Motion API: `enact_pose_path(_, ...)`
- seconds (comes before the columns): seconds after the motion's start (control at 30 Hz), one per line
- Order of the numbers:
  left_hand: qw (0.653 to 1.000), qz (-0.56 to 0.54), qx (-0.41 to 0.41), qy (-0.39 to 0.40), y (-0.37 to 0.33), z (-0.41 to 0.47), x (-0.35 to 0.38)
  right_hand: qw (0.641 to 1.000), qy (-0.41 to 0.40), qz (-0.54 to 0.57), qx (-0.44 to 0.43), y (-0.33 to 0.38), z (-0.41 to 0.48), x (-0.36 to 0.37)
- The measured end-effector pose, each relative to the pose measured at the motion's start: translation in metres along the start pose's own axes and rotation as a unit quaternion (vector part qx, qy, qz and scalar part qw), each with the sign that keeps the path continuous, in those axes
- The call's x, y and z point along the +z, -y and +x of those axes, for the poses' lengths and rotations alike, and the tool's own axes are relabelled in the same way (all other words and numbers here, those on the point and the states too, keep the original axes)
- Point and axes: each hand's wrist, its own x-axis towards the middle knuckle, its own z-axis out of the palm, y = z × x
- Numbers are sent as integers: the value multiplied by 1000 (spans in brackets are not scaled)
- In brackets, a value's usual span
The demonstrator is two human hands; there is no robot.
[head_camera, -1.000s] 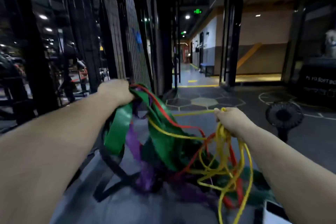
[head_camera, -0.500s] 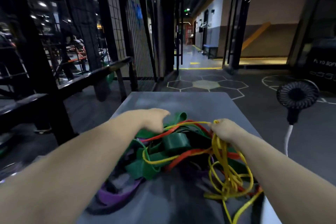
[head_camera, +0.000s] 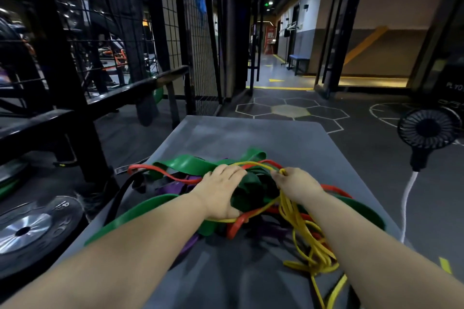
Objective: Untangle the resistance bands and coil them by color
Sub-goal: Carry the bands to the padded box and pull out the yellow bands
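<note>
A tangle of resistance bands lies on a grey mat [head_camera: 251,138]: wide green bands [head_camera: 190,164], thin red bands [head_camera: 155,170], purple bands [head_camera: 173,187], a black band [head_camera: 123,192] and thin yellow bands [head_camera: 306,241]. My left hand [head_camera: 222,192] lies flat on top of the heap, fingers straight, pressing on the green bands. My right hand [head_camera: 295,183] pinches the yellow band at the top of the pile; several yellow loops trail down under my right forearm.
A small black fan [head_camera: 426,130] on a stand with a white cable stands on the floor to the right. A weight plate [head_camera: 32,228] lies left of the mat. Black rack frames and a wire mesh wall rise at left.
The bundle, lifted a second ago, has dropped onto the mat. My left hand let go of the green bands and now lies flat on the pile. My right hand kept the yellow band.
</note>
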Motion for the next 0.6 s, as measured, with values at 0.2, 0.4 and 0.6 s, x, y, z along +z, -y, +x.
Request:
enact_pose_path(0.2, 987, 102, -86, 88, -2, -3, 14, 997, 11, 70, 19, 6, -6, 18)
enact_pose_path(0.4, 991, -17, -127, 29, -7, 12, -12, 987, -3, 158, 20, -6, -13, 12)
enact_pose_path(0.6, 965, -229, -111, -69, 19, 20, -85, 953, -32, 298, 35, -4, -8, 6)
